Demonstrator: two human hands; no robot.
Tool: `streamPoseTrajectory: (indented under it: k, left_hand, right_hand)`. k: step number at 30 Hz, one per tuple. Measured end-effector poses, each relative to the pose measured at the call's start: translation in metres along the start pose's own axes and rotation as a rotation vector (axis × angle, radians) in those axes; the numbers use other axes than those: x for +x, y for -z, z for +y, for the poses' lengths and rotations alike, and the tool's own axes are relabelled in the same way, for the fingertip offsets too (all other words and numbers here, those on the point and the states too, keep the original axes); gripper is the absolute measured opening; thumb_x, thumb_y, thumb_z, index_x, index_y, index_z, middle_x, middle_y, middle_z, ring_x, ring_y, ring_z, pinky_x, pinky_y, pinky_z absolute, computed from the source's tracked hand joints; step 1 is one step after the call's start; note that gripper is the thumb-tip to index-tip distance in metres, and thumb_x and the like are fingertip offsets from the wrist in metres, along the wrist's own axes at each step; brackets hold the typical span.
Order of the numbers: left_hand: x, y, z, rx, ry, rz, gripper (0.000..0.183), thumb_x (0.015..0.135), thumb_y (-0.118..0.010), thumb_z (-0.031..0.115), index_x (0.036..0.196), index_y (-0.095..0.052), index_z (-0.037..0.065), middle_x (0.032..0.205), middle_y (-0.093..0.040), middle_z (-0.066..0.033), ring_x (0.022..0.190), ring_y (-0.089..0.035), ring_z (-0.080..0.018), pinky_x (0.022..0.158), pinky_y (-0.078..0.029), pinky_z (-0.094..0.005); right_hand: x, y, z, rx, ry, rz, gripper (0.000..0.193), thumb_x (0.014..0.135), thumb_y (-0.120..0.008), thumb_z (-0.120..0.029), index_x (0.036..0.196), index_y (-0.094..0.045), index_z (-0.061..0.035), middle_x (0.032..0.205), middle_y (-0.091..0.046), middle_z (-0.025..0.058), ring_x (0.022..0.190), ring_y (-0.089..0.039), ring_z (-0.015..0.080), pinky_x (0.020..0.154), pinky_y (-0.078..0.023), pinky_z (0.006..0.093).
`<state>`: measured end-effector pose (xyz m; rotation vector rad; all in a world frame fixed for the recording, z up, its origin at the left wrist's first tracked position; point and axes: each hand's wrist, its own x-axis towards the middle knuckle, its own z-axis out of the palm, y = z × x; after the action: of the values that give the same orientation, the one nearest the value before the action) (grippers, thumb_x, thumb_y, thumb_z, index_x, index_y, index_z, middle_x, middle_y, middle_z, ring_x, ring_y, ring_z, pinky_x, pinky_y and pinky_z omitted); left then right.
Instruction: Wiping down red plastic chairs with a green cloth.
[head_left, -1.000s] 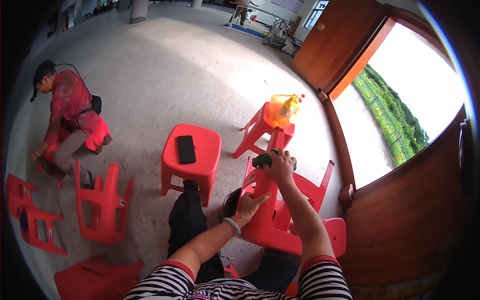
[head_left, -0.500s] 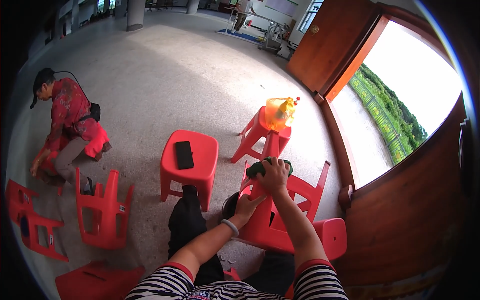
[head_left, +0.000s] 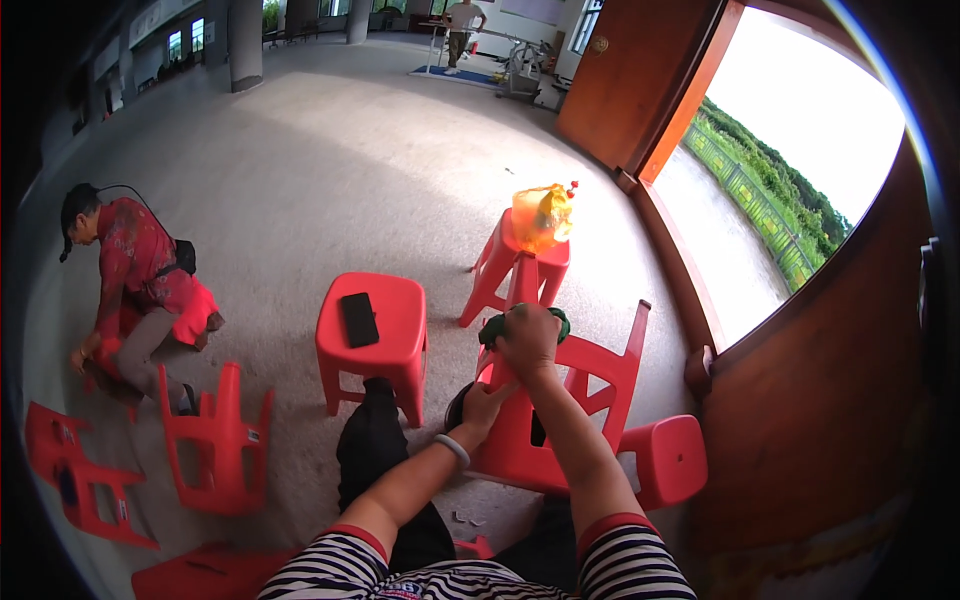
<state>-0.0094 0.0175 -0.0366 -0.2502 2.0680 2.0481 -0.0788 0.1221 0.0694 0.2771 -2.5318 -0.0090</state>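
Observation:
A red plastic stool [head_left: 510,450] is tipped over in front of me, its legs pointing up and away. My left hand [head_left: 485,408] is closed on the stool's side, steadying it. Pressed against one of its legs is a green cloth [head_left: 494,329], bunched under my right hand [head_left: 530,338], whose fingers wrap around it. Part of the cloth is hidden by that hand. Just left of the tipped stool stands an upright red stool [head_left: 372,310] with a black phone [head_left: 359,320] on its seat.
A farther red stool [head_left: 495,270] carries an orange plastic bag [head_left: 541,218]. Overturned stools [head_left: 215,440] lie at left, near a crouching person [head_left: 140,270] in red. Another stool [head_left: 672,462] is close on my right, by the wooden door [head_left: 800,430]. A second person [head_left: 461,35] stands far back.
My right hand and the cloth have shifted slightly down along the stool's leg toward me. The tipped stool has turned a little, and the whole view has shifted slightly.

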Motion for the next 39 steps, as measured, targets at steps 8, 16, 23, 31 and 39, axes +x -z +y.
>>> streamPoseTrajectory:
  k: [8, 16, 23, 31, 39]
  left_hand:
    - [0.003, 0.006, -0.005, -0.098, 0.024, -0.072, 0.065, 0.075, -0.082, 0.056, 0.097, -0.066, -0.003, 0.087, -0.071, -0.011, 0.074, -0.068, -0.0165, 0.065, -0.054, -0.0304]
    - [-0.01, 0.009, 0.017, -0.092, 0.064, -0.048, 0.072, 0.073, -0.081, 0.06, 0.1, -0.066, -0.006, 0.089, -0.072, -0.0137, 0.077, -0.07, -0.0189, 0.069, -0.055, -0.0313]
    - [-0.015, 0.013, 0.02, -0.135, 0.045, -0.073, 0.077, 0.073, -0.08, 0.063, 0.102, -0.066, -0.007, 0.092, -0.072, -0.0145, 0.079, -0.07, -0.0197, 0.071, -0.055, -0.0312]
    - [-0.006, 0.011, 0.008, -0.229, 0.031, -0.057, 0.072, 0.072, -0.083, 0.061, 0.098, -0.066, -0.004, 0.089, -0.071, -0.0114, 0.076, -0.068, -0.017, 0.07, -0.055, -0.0301]
    - [0.0, 0.02, 0.001, -0.175, 0.046, -0.041, 0.079, 0.071, -0.081, 0.065, 0.101, -0.065, -0.007, 0.092, -0.071, -0.0142, 0.081, -0.069, -0.0198, 0.074, -0.055, -0.032]
  right_hand:
    - [-0.015, 0.017, 0.008, 0.039, 0.055, 0.017, 0.038, 0.067, -0.077, -0.035, 0.1, -0.069, -0.0182, 0.106, -0.059, 0.0073, 0.103, -0.057, 0.0287, 0.086, -0.04, 0.0488]
    - [-0.037, 0.027, 0.061, -0.08, -0.108, -0.031, 0.031, 0.074, -0.071, -0.038, 0.1, -0.071, -0.0201, 0.106, -0.06, 0.007, 0.102, -0.058, 0.0296, 0.087, -0.041, 0.0491]
    - [-0.07, 0.057, 0.139, -0.325, -0.549, -0.236, 0.033, 0.084, -0.066, -0.045, 0.103, -0.07, -0.0174, 0.108, -0.061, 0.0111, 0.103, -0.061, 0.0331, 0.083, -0.047, 0.0515]
    - [-0.16, 0.052, 0.189, 0.082, -0.981, -0.128, 0.047, 0.093, -0.054, -0.052, 0.112, -0.066, -0.0111, 0.109, -0.063, 0.0248, 0.103, -0.063, 0.0469, 0.092, -0.05, 0.0528]
    - [-0.186, 0.056, 0.151, 0.089, -0.944, 0.001, 0.044, 0.09, -0.063, -0.047, 0.115, -0.067, -0.0118, 0.107, -0.063, 0.0246, 0.099, -0.063, 0.0453, 0.087, -0.051, 0.0541]
